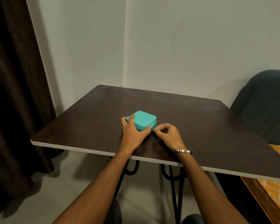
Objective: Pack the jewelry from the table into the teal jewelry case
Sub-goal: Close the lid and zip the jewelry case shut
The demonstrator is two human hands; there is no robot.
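Teal jewelry case (143, 121) sits mid-table, lid down. My left hand (132, 133) grips it steady; right hand (166, 135) pinches the zipper pull (152, 129). Zipping step, I judge; next needs a steady pull along the seam.

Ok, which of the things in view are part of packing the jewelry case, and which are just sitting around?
Part of the job:
- teal jewelry case, lid down, on the table
- left hand, holding the case
- right hand, pinching the zipper pull at the case's near corner

Just there:
- dark chair
- curtain
- orange patterned cloth
- metal bangle on the right wrist
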